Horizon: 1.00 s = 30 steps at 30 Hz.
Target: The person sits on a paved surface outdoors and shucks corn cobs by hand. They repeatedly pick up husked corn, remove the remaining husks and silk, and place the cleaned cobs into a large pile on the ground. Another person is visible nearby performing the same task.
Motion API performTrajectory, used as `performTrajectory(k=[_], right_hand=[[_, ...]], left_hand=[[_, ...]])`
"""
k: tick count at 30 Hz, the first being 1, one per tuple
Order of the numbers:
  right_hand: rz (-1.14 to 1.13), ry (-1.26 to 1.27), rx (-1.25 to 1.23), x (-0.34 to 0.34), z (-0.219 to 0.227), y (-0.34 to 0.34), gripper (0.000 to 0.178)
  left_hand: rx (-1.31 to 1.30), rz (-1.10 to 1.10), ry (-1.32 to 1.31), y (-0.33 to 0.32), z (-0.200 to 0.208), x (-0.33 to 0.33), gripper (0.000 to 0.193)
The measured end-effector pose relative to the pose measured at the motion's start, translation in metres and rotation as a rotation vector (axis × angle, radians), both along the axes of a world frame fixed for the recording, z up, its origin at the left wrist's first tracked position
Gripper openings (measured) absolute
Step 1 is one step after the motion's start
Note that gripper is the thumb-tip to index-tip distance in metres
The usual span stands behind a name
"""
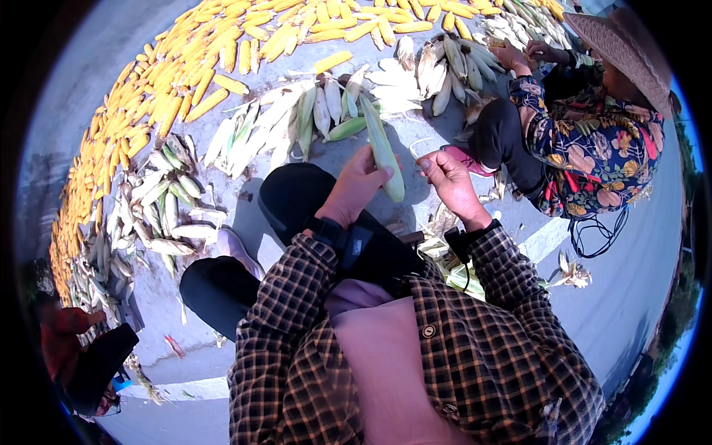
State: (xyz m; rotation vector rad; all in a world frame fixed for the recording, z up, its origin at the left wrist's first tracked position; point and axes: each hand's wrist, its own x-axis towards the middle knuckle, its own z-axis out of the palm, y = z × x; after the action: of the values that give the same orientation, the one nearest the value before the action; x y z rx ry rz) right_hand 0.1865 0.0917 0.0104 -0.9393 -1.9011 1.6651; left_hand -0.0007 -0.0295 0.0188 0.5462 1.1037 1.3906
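My left hand [354, 185] is wrapped round an ear of corn [383, 152] in a pale green husk. The ear stands tilted, its narrow tip pointing up and away from me. To its right, apart from the ear, my right hand [450, 183] has thumb and fingers pinched together. Whatever it pinches, if anything, is too small to make out. Just beyond both hands lies a pile of unhusked ears [321, 111] in whitish and green husks, fanned out on the pavement.
Husked yellow corn [174, 89] spreads along the far side and far left. More unhusked ears [165, 196] lie at left. Loose husks [460, 267] are under my right forearm. One person [593, 141] in a straw hat sits close on the right; another [81, 348] is at lower left.
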Motion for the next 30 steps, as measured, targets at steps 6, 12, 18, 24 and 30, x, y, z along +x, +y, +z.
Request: performTrajectory(k=[6, 12, 18, 24, 30], right_hand=[[0.003, 0.063, 0.142, -0.054, 0.02, -0.013, 0.019], [-0.046, -0.024, -0.024, -0.052, 0.024, -0.013, 0.018], [-0.066, -0.04, -0.167, -0.044, 0.022, -0.006, 0.023], [-0.067, 0.16, -0.537, -0.049, 0.023, -0.005, 0.023], [-0.079, -0.002, -0.108, -0.058, 0.024, -0.017, 0.03]], left_hand=[[0.088, -0.045, 0.12, 0.0, -0.01, 0.007, 0.055], [0.032, -0.079, 0.143, -0.004, -0.004, 0.006, 0.056], [0.062, -0.092, 0.067, -0.001, -0.006, 0.01, 0.057], [-0.018, -0.021, 0.006, -0.002, -0.009, -0.003, 0.053], [0.098, 0.072, 0.398, -0.001, -0.026, 0.011, 0.043]])
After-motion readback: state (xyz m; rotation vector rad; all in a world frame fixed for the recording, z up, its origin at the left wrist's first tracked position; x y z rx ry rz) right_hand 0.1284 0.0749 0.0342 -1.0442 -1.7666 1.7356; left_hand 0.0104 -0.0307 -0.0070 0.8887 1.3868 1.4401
